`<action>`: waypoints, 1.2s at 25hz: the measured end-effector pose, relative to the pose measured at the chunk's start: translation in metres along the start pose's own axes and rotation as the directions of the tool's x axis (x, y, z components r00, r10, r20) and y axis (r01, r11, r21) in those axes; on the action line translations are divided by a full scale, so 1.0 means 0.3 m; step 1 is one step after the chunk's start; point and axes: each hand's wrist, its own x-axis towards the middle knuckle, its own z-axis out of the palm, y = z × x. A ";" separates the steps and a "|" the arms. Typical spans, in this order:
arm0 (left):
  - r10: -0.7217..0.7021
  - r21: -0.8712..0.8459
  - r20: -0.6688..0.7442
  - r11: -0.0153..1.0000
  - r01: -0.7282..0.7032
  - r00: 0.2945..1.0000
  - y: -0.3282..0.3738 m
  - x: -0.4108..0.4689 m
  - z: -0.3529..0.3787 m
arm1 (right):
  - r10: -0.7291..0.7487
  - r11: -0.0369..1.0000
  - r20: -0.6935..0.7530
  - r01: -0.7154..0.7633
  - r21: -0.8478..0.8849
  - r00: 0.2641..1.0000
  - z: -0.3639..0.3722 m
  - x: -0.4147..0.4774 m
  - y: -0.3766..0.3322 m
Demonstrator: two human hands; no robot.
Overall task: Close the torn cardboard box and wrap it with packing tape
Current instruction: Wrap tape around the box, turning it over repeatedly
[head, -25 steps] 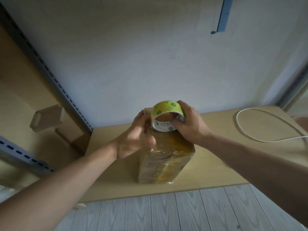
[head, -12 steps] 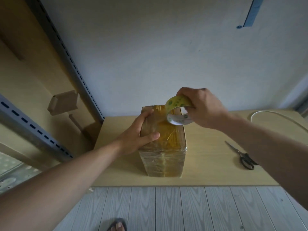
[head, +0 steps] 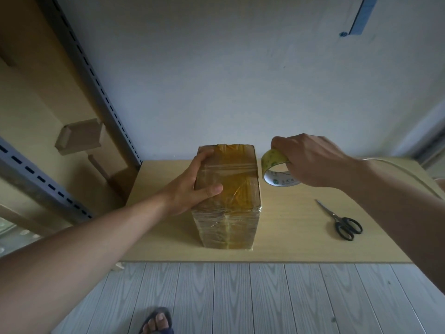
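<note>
Standing upright on the pale wooden tabletop (head: 289, 227), the cardboard box (head: 231, 213) is closed, and glossy clear packing tape runs across its top and down the side facing the camera, wrinkled in places. The left hand (head: 187, 189) grips the box at its upper left edge: the thumb (head: 212, 189) lies across the top face, while the fingers curl round the far left corner and the palm presses against the left side. Just beside the box's upper right edge, the right hand (head: 310, 160) holds the roll of packing tape (head: 277, 169) from above, with its fingers curled over the roll's yellow-green outer band. The roll is tilted so that the white inner core with green print faces the camera. Whether a strip of tape runs from the roll to the box cannot be told. A pair of black-handled scissors (head: 343, 222) lies on the tabletop to the right, well apart from the box, with the blades pointing away from the camera. A white cable (head: 399, 171) curves along the far right of the tabletop behind the right forearm. At the left, a grey slotted metal shelf upright (head: 96, 78) rises along the wall, and a small cardboard carton (head: 79, 137) sits beyond it. Below the table edge, a foot in a dark sandal (head: 157, 320) rests on grey wood-grain floorboards (head: 265, 297).
</note>
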 end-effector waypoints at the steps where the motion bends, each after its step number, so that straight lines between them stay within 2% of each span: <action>1: 0.003 -0.004 -0.001 1.000 -0.003 1.000 0.000 0.000 0.001 | 0.020 1.000 0.003 -0.020 0.007 1.000 0.012 -0.009 -0.002; 6: 0.014 -0.002 0.011 1.000 -0.014 1.000 0.007 -0.002 0.006 | 0.040 0.997 0.057 -0.043 0.057 0.998 0.015 -0.036 -0.007; 11: 0.010 -0.037 0.044 0.999 -0.008 0.999 0.005 0.004 0.003 | 0.042 0.998 0.014 -0.043 0.040 0.999 0.004 -0.041 -0.011; 15: -0.022 0.046 0.035 0.999 0.020 0.999 0.012 0.000 0.010 | 0.063 0.996 0.102 -0.070 0.061 0.993 0.080 -0.077 -0.012; 20: -0.038 0.065 0.024 0.997 0.037 0.999 0.025 -0.003 0.009 | 0.063 0.994 0.076 -0.069 0.079 0.995 0.100 -0.063 0.015; 24: -0.079 0.086 0.064 0.994 0.073 0.995 0.056 -0.021 0.015 | 0.089 0.970 0.073 -0.103 0.218 0.993 0.193 -0.088 -0.023; 26: -0.124 0.294 0.072 0.951 0.098 0.990 0.102 -0.023 -0.013 | 0.126 0.953 0.048 -0.135 0.273 0.991 0.218 -0.087 -0.036; 28: -0.230 0.535 0.042 0.827 0.173 0.972 0.196 -0.007 -0.019 | 0.136 0.953 0.022 -0.137 0.272 0.991 0.221 -0.079 -0.047; 30: -0.409 0.546 -0.045 0.754 0.365 0.912 0.301 0.033 0.048 | 0.149 0.967 0.031 -0.152 0.202 0.988 0.220 -0.072 -0.057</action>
